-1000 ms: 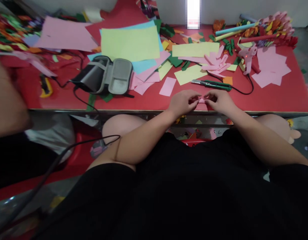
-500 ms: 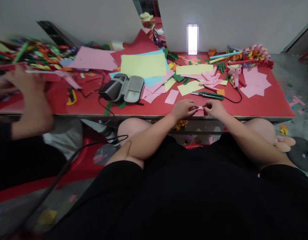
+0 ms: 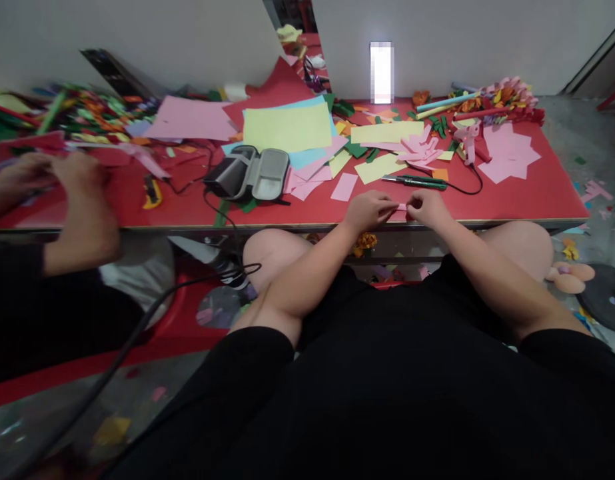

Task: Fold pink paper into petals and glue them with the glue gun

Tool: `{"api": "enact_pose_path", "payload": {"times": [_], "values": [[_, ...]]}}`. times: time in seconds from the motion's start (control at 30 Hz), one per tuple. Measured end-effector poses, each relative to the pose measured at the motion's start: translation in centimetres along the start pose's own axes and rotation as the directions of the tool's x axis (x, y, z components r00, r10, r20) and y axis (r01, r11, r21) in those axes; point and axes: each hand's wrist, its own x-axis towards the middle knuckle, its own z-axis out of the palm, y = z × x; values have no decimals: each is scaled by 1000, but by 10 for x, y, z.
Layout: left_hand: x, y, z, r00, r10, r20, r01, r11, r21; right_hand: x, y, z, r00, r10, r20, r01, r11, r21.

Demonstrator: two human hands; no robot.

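Observation:
Between my hands, at the front edge of the red table, is a small pink paper piece [image 3: 402,207]. My left hand [image 3: 371,210] pinches its left end and my right hand [image 3: 427,209] pinches its right end. The fingers partly hide it, so its exact fold cannot be made out. Just beyond my hands lies a green-handled utility knife [image 3: 416,182]. A pink paper rectangle [image 3: 344,187] lies to the left of the knife. Behind the knife is a pile of pink paper strips [image 3: 421,151].
A pink glue gun [image 3: 468,142] with a cord stands right of the strips, near pink sheets [image 3: 510,157]. Left of my hands are an open grey case [image 3: 270,175], a yellow cutter [image 3: 152,192] and paper sheets [image 3: 287,128]. A co-worker's hands [image 3: 77,170] work at far left.
Both my hands keep their pinch on the pink paper piece, with only slight finger movement. The view has shifted a little. The co-worker's hands at left have come lower and closer together.

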Motion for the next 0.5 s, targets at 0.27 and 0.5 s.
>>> {"api": "enact_pose_path", "payload": {"times": [0.27, 0.5], "values": [[0, 1, 0, 1000, 17, 24, -19, 997, 75, -19, 9, -4, 947, -315, 61, 320, 917, -239], [-3, 8, -8, 996, 55, 71, -64, 989, 131, -44, 3, -2, 942, -316, 117, 328, 781, -532]]}}
